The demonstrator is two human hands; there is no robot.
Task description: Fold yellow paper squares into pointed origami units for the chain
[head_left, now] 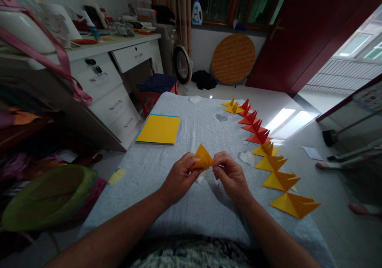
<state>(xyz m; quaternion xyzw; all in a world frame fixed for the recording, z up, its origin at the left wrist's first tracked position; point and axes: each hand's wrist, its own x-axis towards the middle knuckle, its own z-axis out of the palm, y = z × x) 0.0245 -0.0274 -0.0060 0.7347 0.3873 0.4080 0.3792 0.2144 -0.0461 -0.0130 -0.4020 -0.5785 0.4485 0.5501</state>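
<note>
Above the cloth, near the middle of the table, a folded yellow paper piece [203, 155] is held between both hands. My left hand [184, 173] pinches its left side, thumb on the near face. On its right end, the fingertips of my right hand [229, 173] are closed. Part of the paper is hidden by the fingers. Beyond my left hand lies a square stack of yellow paper [159, 129]. To the right of my right hand runs a row of folded paper cranes, with several yellow ones [279, 179] near me and several red ones [256, 126] farther off.
A pale grey-blue cloth [191, 204] with heart patches covers the table. A stool [158, 84] stands by its far left corner, next to a white desk [101, 85]. At lower left is a green basket [50, 192]. Another person's foot [358, 208] shows at right.
</note>
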